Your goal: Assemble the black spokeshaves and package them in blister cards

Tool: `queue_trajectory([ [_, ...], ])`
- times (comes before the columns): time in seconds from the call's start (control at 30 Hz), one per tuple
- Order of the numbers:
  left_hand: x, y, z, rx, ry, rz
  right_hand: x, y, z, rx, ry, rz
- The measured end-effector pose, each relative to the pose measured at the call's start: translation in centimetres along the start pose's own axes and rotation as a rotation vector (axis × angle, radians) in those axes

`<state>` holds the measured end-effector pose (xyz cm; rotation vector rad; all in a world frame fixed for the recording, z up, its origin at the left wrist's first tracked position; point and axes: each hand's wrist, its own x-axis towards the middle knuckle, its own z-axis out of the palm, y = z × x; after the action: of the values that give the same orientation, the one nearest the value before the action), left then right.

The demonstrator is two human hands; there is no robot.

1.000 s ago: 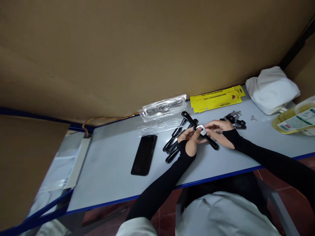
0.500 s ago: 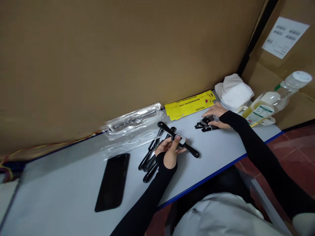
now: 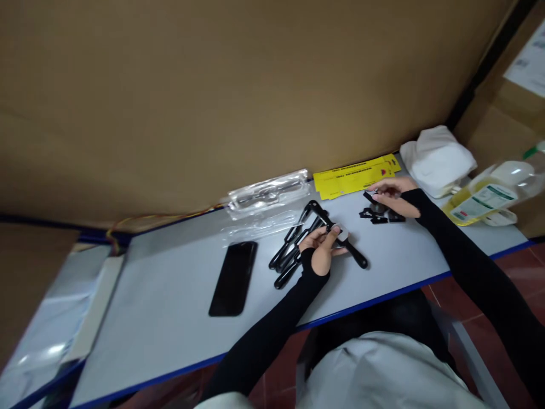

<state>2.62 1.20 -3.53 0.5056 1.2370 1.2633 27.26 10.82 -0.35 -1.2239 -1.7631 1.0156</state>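
Note:
My left hand (image 3: 320, 245) is closed around the middle of a black spokeshave (image 3: 356, 254), its thumb on a light metal blade (image 3: 343, 234). Both of the tool's handles stick out past my fingers. Under and beside that hand lie several more black spokeshave bodies (image 3: 283, 250). To the right, my right hand (image 3: 398, 193) pinches a small black metal part (image 3: 370, 196) just above the table. Below it sits a small pile of black metal pieces (image 3: 375, 216), partly covered by my fingers.
Yellow cardboard sleeves (image 3: 353, 179) and clear plastic blister packs (image 3: 268, 194) lie along the back wall. A black phone-like slab (image 3: 233, 278) rests left of the tools. White cloth (image 3: 440, 159) and a bottle of yellow liquid (image 3: 481, 199) stand at the right.
My right hand has risen from the pile with a small black part between its fingers. My left hand still holds the spokeshave. The camera view has turned left.

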Motion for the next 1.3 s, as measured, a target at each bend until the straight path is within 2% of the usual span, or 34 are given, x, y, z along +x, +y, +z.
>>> queue_trajectory([
  [0.1, -0.3, 0.3, 0.4, -0.033, 0.029, 0.006, -1.6, -2.9, 3.9, 0.219, -0.091, 0.116],
  [0.2, -0.7, 0.5, 0.6, -0.067, 0.068, 0.020, -2.6, -4.1, 7.2, 0.159, -0.046, 0.160],
  [0.3, -1.0, 0.5, 0.6, -0.083, 0.056, 0.021, -2.6, -3.6, 8.6, 0.116, -0.050, 0.156],
  [0.5, -1.4, 0.6, 0.9, -0.024, 0.043, 0.079, -2.7, -2.7, 8.6, 0.274, -0.068, 0.188],
  [0.67, -1.5, 1.0, 1.0, 0.018, 0.062, 0.141, -2.9, -2.8, 8.6, 0.544, -0.136, 0.314],
  [0.77, -1.6, 1.0, 0.9, 0.031, 0.032, 0.166, -3.0, -3.1, 8.6, 0.614, -0.120, 0.350],
  [0.87, -1.7, 1.2, 0.9, 0.043, 0.018, 0.174, -3.0, -3.2, 8.6, 0.646, -0.095, 0.350],
  [1.03, -1.8, 1.7, 0.9, 0.039, 0.031, 0.155, -2.9, -3.1, 8.3, 0.639, -0.166, 0.348],
  [1.3, -1.7, 1.9, 0.8, 0.035, 0.039, 0.130, -3.0, -3.6, 8.2, 0.635, -0.155, 0.325],
])
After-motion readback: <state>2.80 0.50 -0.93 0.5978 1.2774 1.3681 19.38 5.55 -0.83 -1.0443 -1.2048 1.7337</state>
